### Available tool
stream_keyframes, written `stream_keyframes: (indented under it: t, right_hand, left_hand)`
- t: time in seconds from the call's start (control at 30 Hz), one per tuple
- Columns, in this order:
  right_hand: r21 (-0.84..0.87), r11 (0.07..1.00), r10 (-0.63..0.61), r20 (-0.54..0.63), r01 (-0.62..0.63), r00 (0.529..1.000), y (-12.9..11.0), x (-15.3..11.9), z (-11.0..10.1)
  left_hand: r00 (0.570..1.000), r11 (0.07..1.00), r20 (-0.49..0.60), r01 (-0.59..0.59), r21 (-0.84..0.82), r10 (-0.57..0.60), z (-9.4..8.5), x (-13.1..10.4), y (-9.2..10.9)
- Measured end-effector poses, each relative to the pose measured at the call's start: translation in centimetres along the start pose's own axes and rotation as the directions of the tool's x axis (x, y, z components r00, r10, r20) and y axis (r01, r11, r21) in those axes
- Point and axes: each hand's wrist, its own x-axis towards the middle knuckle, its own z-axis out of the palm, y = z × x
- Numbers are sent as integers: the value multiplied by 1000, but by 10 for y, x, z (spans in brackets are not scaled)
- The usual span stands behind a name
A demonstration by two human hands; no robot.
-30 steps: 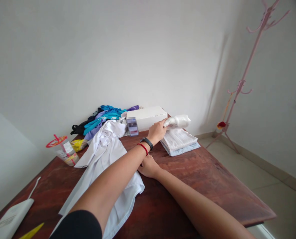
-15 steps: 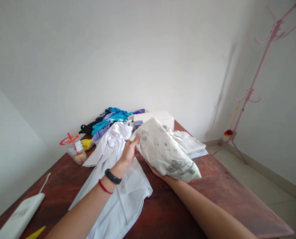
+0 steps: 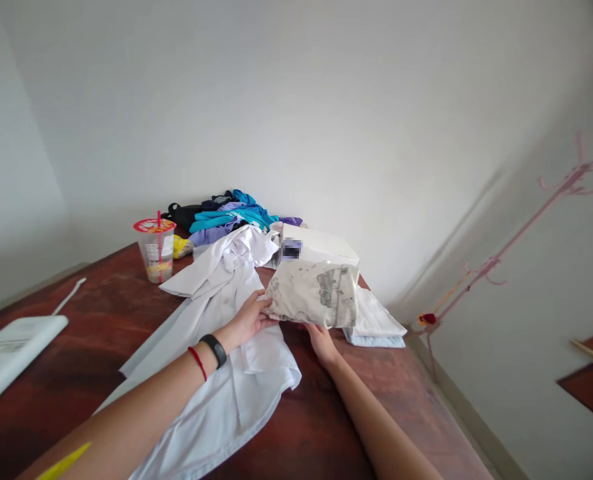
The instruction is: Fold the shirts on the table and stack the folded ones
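Grey-white wall [image 3: 326, 100] behind everything. Reddish-brown wooden table [image 3: 321, 413] runs up towards it. Pink coat rack [image 3: 490, 265] stands off the table's right edge, leaning in this view, something red dangling low on it.

White shirt [image 3: 231, 293] lies lengthwise down the table, left of middle, collar end bunched towards the far edge, hem spread nearer. Heap of clothes [image 3: 241, 217], turquoise, lilac and black, crumpled at the far left corner. White box [image 3: 326, 247] near the far edge, right of the heap; patch at its left end is blurred.

Folded stack [image 3: 376, 317], white over pale blue, sits at the right edge. Patterned cloth [image 3: 311, 297], cream with grey drawings, is bundled in front of the box, between shirt and stack; cannot tell whether it touches the stack. Left hand [image 3: 246, 320] grips its left end, close above the shirt. Right hand [image 3: 321, 341] reaches under its lower side, fingertips hidden; cannot tell how far they are closed.

White slab [image 3: 21, 347] with a strap lies by the left edge. Clear cup [image 3: 157, 257], red-rimmed, straw in, stands upright farther along that edge. Yellow packet [image 3: 180, 247] just beside it. Black band [image 3: 214, 350] and red cord [image 3: 197, 363] circle the left wrist.
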Motion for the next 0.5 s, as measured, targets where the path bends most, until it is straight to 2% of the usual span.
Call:
stream_keyframes:
  t: [0.07,0.1,0.17,0.23,0.3,0.33,0.4,0.5]
  right_hand:
    - [69,996,49,-34,-47,998,0,2,0]
    - [105,992,71,-44,-66,997,-1,3,0]
    - [177,980,96,-37,-88,995,-2,5,-1]
    - [224,969,105,-7,-101,994,-5,5,-2]
    - [243,963,118,14,-118,993,-7,6,-2]
    - [248,961,125,13,-125,992,-9,6,-2]
    - [256,958,136,-1,-132,991,-10,7,-1]
    - [261,957,137,-12,-129,991,-10,7,-1]
  left_hand:
    - [996,979,17,-92,184,91,1,0,-11]
    - [985,933,46,-173,316,167,1,0,-17]
    - [924,750,148,-374,545,353,0,-2,-28]
    - [823,514,291,-540,666,487,-1,-5,-38]
    - [753,329,411,-616,716,515,-1,-9,-44]
    - [740,266,448,-624,734,501,-1,-11,-46]
    - [742,194,480,-616,763,468,-1,-14,-46]
    - [746,163,476,-601,783,466,1,-16,-43]
